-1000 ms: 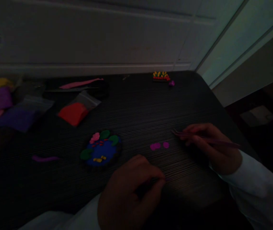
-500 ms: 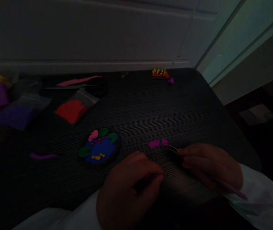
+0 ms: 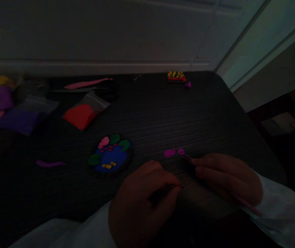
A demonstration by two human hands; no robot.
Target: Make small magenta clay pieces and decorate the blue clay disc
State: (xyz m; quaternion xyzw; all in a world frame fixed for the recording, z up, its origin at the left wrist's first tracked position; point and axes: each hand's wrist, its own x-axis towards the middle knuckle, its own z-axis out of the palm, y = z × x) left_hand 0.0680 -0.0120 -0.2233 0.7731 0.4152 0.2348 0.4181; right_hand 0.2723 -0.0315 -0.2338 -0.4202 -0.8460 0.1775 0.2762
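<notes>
My right hand (image 3: 225, 177) is closed around pink tweezers (image 3: 249, 205). Their thin tips reach a small purple clay disc (image 3: 181, 151) on the dark table; whether they grip it I cannot tell. Just left of it lie more flat purple discs (image 3: 169, 153), overlapping. My left hand (image 3: 147, 198) pinches a tiny bit of purple clay (image 3: 181, 186) between thumb and forefinger, mostly hidden by the fingers. Beyond that hand sits a round clay pond (image 3: 113, 156) with blue water, green lily pads, a pink flower and small red and yellow pieces.
A purple clay strip (image 3: 50, 164) lies at left. Behind are a bag of red clay (image 3: 81, 115), scissors (image 3: 111, 91), a pink strip (image 3: 88, 83) and bagged clay (image 3: 20, 119). A tiny flower box (image 3: 176, 77) and a purple lump (image 3: 188, 84) stand near the wall.
The tweezers' tips have drawn closer together at the single purple disc. The left hand keeps its pinch. The whole view has shifted slightly.
</notes>
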